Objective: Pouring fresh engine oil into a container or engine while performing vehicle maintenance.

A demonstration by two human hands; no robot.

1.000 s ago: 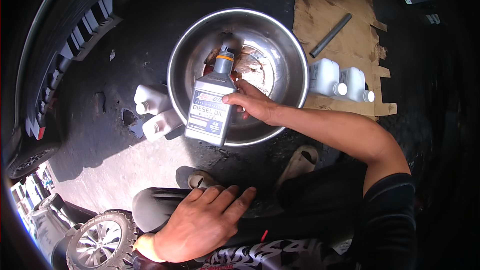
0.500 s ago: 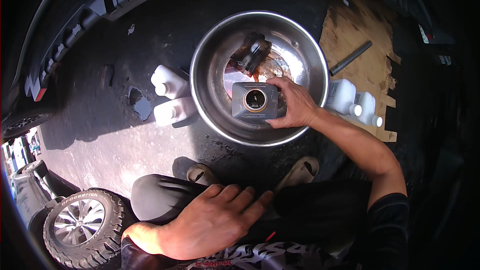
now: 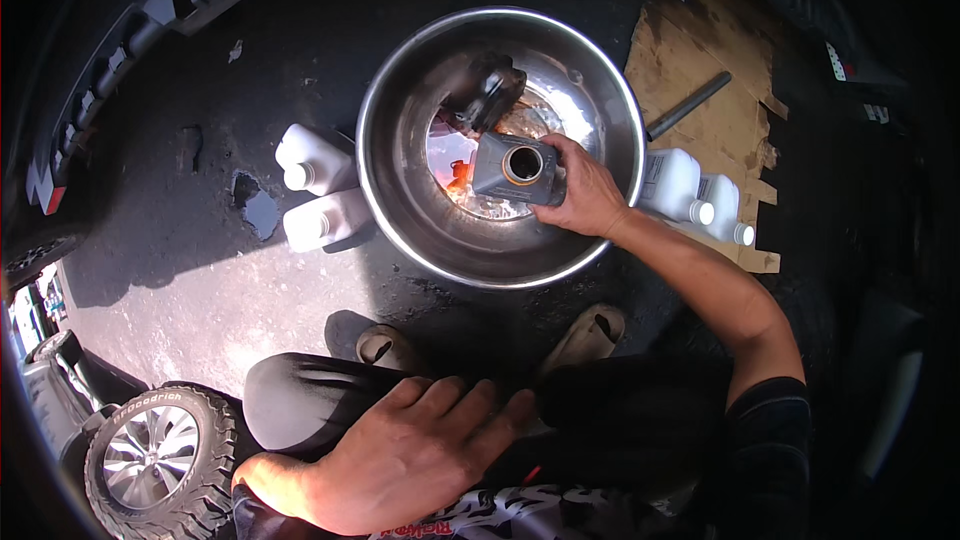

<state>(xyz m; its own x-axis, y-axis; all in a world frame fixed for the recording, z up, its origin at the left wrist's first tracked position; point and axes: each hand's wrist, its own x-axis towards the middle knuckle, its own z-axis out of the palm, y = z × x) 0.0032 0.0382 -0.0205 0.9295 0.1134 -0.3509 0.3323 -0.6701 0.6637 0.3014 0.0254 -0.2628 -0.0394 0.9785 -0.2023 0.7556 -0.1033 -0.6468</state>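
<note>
My right hand (image 3: 580, 190) grips a grey plastic bottle (image 3: 490, 168) from the side over the big steel basin (image 3: 371, 145). I look down onto the bottle's uncapped neck, with an orange ring round it. A dark, oily object (image 3: 485, 90) lies in the basin beside shiny reddish liquid. My left hand (image 3: 420, 450) rests palm down near my legs, fingers apart and holding nothing.
White jugs (image 3: 318, 165) lie left of the basin, others (image 3: 670, 185) on flattened cardboard (image 3: 705, 50) at right, with a dark tube (image 3: 690, 103). A wheel (image 3: 150, 450) stands lower left; vehicle bodywork (image 3: 165, 0) curves upper left. My sandalled feet (image 3: 585, 340) are below the basin.
My right hand has turned the bottle from label facing me to neck facing me, then raised it slightly within the basin's outline. My left hand stays by my legs.
</note>
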